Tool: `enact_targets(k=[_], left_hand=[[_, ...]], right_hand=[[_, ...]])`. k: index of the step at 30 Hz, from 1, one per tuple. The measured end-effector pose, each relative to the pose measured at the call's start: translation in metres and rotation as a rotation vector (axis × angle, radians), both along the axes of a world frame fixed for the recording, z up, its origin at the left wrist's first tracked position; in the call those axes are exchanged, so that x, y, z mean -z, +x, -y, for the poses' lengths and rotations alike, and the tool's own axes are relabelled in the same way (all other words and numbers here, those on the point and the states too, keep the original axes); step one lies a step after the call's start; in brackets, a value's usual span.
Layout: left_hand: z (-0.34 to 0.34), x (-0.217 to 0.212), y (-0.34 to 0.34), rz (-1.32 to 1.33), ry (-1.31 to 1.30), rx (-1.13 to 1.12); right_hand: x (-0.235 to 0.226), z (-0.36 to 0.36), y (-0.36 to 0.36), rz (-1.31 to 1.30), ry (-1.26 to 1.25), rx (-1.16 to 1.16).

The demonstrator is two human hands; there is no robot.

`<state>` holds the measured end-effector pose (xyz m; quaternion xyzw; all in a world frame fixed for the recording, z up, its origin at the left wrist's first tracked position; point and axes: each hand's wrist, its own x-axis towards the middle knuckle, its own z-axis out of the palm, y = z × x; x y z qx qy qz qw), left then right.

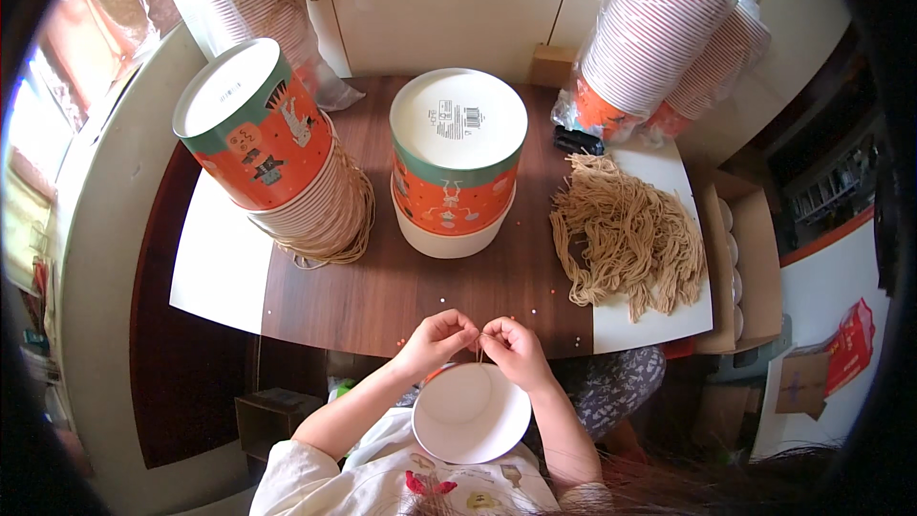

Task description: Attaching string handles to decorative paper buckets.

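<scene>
A white-lined bucket (478,425) sits at the lower center of the frame, its open mouth facing up. At its far rim, the left hand (439,339) and right hand (516,349) pinch a thin tan cord (479,354) between their fingertips, nearly touching. Above them, an upturned orange-and-green bucket (457,205) stands on the brown tabletop (382,301). Left of center is a bucket stack (320,191) draped with cords; a heap of tan cords (630,229) lies at right, below plastic-wrapped bucket stacks (650,29) at upper right.

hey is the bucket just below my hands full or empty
Empty: the bucket shows only bare white walls and a bare round bottom.
</scene>
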<state>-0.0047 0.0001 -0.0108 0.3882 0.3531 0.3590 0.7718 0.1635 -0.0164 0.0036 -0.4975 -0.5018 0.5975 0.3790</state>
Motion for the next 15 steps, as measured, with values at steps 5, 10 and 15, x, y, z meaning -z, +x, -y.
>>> enact_targets(k=[5,10,15], left_hand=[[0.001,0.003,0.002,0.045,-0.015,0.002],[0.003,0.002,0.004,0.113,-0.109,-0.057],[0.001,0.001,0.004,0.091,-0.120,-0.070]], right_hand=[[0.002,0.000,-0.002,-0.049,-0.023,0.015],[0.000,0.002,0.000,-0.049,-0.029,0.033],[-0.009,0.002,0.006,0.036,-0.013,-0.034]])
